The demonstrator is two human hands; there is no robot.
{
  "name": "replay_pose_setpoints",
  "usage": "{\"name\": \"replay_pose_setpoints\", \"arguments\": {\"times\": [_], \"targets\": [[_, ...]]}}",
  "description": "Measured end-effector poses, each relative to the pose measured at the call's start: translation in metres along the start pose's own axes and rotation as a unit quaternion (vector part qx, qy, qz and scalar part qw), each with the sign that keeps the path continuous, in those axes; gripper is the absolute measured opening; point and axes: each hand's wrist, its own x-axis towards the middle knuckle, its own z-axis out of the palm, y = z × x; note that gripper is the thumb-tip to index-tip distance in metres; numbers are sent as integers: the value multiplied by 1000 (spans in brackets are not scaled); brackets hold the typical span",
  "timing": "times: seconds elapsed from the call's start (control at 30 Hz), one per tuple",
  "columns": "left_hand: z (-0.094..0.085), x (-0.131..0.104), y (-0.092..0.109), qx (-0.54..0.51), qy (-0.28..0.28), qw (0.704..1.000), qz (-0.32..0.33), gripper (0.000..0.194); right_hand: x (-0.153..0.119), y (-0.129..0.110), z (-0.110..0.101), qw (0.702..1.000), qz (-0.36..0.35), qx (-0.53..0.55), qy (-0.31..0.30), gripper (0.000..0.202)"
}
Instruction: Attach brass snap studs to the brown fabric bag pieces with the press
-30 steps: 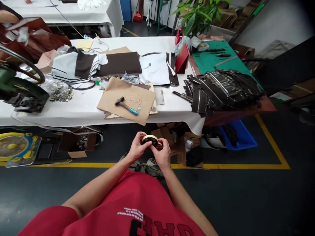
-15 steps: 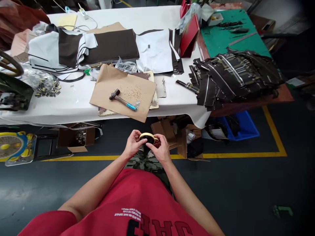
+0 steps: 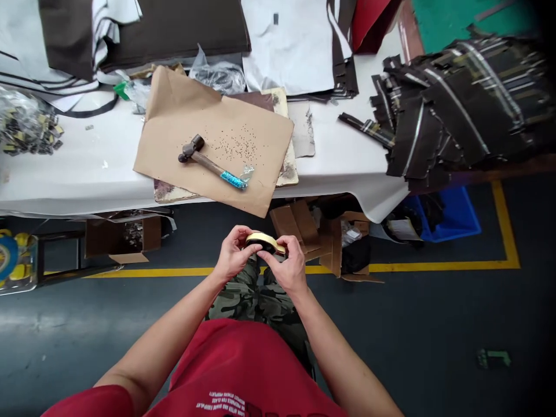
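A small round roll (image 3: 263, 238), pale yellow on its rim and dark inside, is held between both hands in front of the body, beyond the table's front edge. My left hand (image 3: 237, 253) grips its left side with thumb and fingers. On the right side, my right hand (image 3: 286, 263) pinches the roll and a pale strip at its edge. A hammer (image 3: 211, 165) with blue wrapping on its handle lies on brown paper (image 3: 169, 116) on the table, beside many tiny scattered pieces (image 3: 243, 145).
The white table (image 3: 99, 179) bears dark and white sheets (image 3: 174, 35), a plastic bag of small metal parts (image 3: 32, 130) at left and a pile of dark strips (image 3: 460, 110) at right. Cardboard boxes (image 3: 330, 246) and a blue bin (image 3: 460, 217) stand below.
The view has moved closer to the table, so its things look larger. Both hands still hold the roll; a longer part of the pale strip shows by my right hand.
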Motion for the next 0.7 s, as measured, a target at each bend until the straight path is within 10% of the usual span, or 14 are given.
{"name": "replay_pose_setpoints", "arguments": {"times": [0.4,0.7], "targets": [[-56,72,-141,107,-44,993,-24,33,47,121,77,994,-17,6,-105,33],[-98,120,-259,78,-15,996,-29,35,73,225,181,991,36,-64,-114,49]]}}
